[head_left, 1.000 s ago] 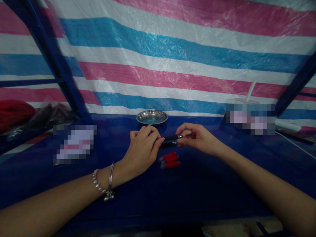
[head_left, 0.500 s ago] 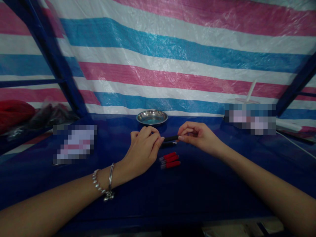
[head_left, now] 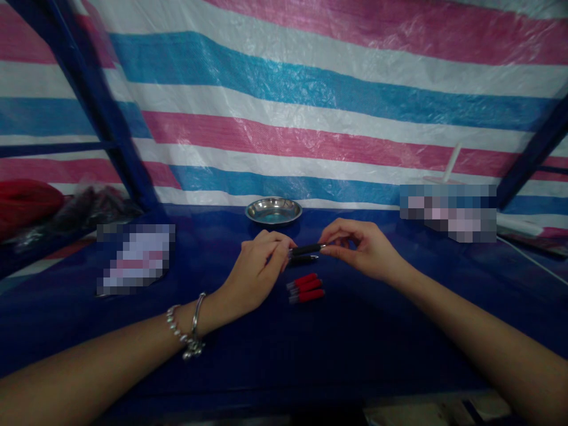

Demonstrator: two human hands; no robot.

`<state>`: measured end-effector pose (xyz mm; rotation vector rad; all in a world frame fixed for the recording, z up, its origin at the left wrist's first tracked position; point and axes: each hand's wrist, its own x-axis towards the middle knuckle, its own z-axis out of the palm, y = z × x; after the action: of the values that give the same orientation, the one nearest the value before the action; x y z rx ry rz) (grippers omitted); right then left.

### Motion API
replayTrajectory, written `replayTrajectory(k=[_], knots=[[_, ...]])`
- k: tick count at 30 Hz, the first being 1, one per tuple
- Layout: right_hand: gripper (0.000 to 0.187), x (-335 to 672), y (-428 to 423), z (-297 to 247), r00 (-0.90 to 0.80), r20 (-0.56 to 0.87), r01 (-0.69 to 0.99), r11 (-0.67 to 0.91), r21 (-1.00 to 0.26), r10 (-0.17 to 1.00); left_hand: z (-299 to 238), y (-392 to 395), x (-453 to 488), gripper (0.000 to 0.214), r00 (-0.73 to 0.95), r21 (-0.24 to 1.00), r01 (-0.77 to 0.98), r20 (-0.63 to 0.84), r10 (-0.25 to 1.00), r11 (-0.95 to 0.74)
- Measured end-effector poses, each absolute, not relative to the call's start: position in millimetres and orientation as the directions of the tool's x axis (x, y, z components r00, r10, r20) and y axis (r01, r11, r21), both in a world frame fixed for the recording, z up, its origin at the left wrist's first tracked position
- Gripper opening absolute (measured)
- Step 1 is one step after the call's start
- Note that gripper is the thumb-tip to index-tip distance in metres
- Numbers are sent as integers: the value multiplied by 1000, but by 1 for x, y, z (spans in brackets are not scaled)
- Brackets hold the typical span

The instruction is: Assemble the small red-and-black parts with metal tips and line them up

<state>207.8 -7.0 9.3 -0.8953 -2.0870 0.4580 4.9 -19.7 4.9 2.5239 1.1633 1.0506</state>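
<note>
A black pen [head_left: 306, 249] is held level between my two hands, just above the blue table. My left hand [head_left: 262, 269], with a beaded bracelet and a bangle at the wrist, is closed around its left end; part of that end is hidden by the fingers. At the other end, the thumb and fingers of my right hand [head_left: 357, 245] pinch the pen where a little metal shows. A second black pen [head_left: 304, 260] with a silvery tip lies close below, partly behind my left hand. Nearer to me, three short red pieces with clear ends [head_left: 306, 287] rest side by side.
Behind my hands stands a shiny round metal dish [head_left: 274, 211]. A blurred-out flat item [head_left: 137, 260] lies at left on the blue table [head_left: 319, 355]. At right are another blurred-out item [head_left: 461, 219] and a white cable [head_left: 532, 259]. A striped sheet [head_left: 310, 106] hangs behind.
My left hand has lowered and its fingers lie flatter. More of the held pen shows, with bright metal visible at both its ends. The pieces on the table have stayed put.
</note>
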Motion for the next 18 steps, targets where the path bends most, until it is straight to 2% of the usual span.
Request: replayTrajectory(k=[5,9,13,18], knots=[[4,207,-13,13,-475,632,532,772,-348,612,2,-14,4,45,381,561,543,499,778,-625],[7,208,-14,14,-479,645,572,769,-284,595,1,-10,3,49,330,616,538,474,816,-575],[8,210,-10,11,-439,646,670,706,-228,625,2,-11,6,41,408,482,619,478,778,-621],[12,213,-3,8,-417,592,768,616,-177,690,-2,-14,8,28,436,257,780,431,790,-570]])
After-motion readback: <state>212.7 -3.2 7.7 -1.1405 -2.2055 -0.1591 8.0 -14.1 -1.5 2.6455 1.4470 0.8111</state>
